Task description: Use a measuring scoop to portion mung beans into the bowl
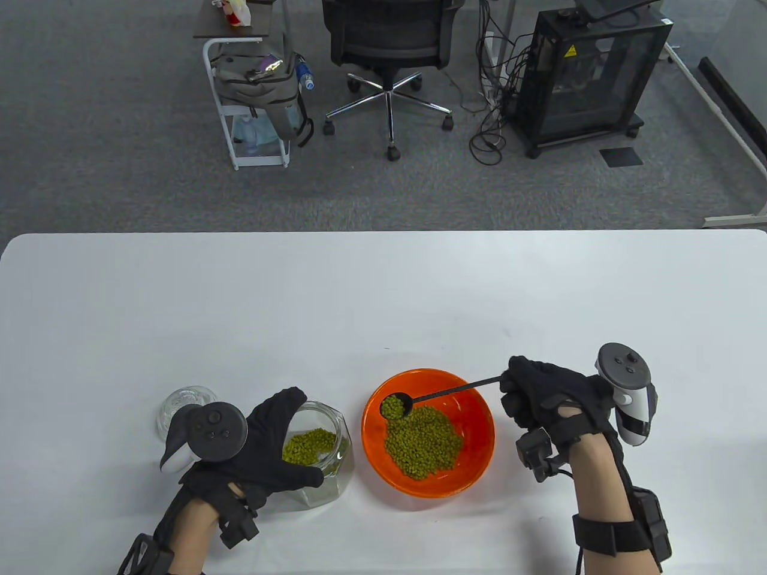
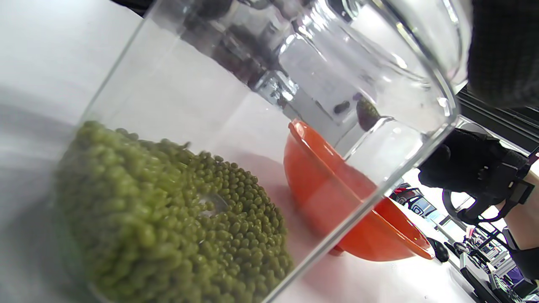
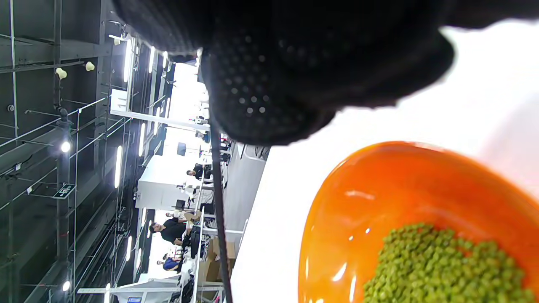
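An orange bowl [image 1: 473, 395] near the table's front edge holds a heap of green mung beans [image 1: 424, 442]. My right hand [image 1: 542, 392] grips the thin handle of a black measuring scoop [image 1: 395, 406], which is full of beans and hangs over the bowl's left side. Left of the bowl a tilted glass jar [image 1: 317, 452] holds more mung beans [image 2: 168, 227]; my left hand [image 1: 269, 443] grips it from the left, fingers and thumb around its body. The bowl [image 3: 404, 198] and its beans [image 3: 446, 269] also show in the right wrist view, under my gloved fingers [image 3: 269, 84].
A glass lid [image 1: 183, 402] lies on the white table [image 1: 383, 299] behind my left hand. Beyond the table's far edge stand an office chair [image 1: 389, 42], a white cart with a bag [image 1: 254, 90] and a black cabinet [image 1: 587, 78].
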`<state>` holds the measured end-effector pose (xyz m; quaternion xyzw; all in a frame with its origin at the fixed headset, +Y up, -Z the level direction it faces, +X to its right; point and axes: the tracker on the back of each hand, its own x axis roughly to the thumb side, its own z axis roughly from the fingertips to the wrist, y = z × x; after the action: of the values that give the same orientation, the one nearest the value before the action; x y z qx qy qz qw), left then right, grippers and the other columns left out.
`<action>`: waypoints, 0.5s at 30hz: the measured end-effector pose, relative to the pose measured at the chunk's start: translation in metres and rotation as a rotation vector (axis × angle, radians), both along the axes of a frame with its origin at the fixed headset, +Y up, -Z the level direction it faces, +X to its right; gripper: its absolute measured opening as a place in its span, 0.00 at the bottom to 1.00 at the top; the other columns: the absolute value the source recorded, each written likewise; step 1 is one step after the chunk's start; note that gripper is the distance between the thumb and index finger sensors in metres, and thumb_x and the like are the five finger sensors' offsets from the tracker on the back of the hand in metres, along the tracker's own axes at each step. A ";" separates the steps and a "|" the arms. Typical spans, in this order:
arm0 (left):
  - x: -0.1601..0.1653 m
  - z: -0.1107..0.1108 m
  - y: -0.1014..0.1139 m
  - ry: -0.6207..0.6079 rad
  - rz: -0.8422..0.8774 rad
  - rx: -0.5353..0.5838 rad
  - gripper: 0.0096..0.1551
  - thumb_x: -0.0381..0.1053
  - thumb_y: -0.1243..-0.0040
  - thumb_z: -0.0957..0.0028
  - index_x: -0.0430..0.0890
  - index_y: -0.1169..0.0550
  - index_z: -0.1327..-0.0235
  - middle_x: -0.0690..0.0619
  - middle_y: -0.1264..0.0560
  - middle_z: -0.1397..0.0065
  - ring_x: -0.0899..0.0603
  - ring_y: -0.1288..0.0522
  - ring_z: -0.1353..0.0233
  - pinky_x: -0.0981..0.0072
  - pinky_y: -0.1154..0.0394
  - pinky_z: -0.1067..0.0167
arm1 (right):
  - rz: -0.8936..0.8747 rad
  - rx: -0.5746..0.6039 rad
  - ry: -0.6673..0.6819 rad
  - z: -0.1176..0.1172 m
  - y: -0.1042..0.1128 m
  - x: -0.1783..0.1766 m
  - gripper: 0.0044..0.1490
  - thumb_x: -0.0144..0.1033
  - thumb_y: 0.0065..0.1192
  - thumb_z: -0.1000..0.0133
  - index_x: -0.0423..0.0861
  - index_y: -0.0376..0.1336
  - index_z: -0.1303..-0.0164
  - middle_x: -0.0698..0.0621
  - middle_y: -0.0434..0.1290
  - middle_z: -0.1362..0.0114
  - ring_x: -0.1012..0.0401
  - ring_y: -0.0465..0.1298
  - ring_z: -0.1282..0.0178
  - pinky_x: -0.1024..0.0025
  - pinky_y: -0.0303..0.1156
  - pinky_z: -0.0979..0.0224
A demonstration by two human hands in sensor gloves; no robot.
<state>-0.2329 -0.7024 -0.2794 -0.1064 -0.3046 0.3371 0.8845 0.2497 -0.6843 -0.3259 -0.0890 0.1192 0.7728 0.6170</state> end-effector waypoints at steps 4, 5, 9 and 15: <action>0.000 0.000 0.000 -0.001 0.005 -0.002 0.79 0.82 0.28 0.57 0.35 0.56 0.20 0.31 0.53 0.16 0.18 0.45 0.19 0.21 0.44 0.28 | 0.017 -0.006 -0.020 0.003 -0.012 0.010 0.28 0.51 0.62 0.45 0.39 0.78 0.57 0.47 0.87 0.67 0.57 0.84 0.76 0.64 0.80 0.66; 0.000 0.000 0.000 -0.001 0.005 -0.002 0.79 0.82 0.28 0.57 0.35 0.56 0.20 0.31 0.53 0.16 0.18 0.45 0.19 0.21 0.44 0.28 | 0.024 -0.005 -0.020 0.003 -0.014 0.012 0.29 0.51 0.62 0.45 0.39 0.78 0.57 0.47 0.87 0.66 0.57 0.84 0.76 0.64 0.80 0.66; 0.000 0.000 0.000 0.000 0.004 -0.002 0.79 0.82 0.28 0.57 0.35 0.56 0.20 0.31 0.53 0.16 0.18 0.45 0.19 0.21 0.44 0.28 | 0.100 0.009 -0.029 0.007 -0.016 0.018 0.28 0.51 0.62 0.45 0.39 0.78 0.57 0.47 0.87 0.66 0.57 0.84 0.76 0.63 0.80 0.66; 0.000 0.000 -0.001 -0.001 0.002 -0.001 0.79 0.82 0.28 0.57 0.35 0.56 0.20 0.31 0.53 0.16 0.18 0.45 0.19 0.21 0.44 0.28 | 0.247 0.117 -0.013 0.018 0.001 0.013 0.28 0.52 0.64 0.46 0.41 0.78 0.55 0.46 0.87 0.64 0.56 0.84 0.73 0.63 0.80 0.64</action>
<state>-0.2330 -0.7031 -0.2795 -0.1068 -0.3048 0.3379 0.8840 0.2626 -0.6837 -0.3083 -0.0720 0.0581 0.8479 0.5220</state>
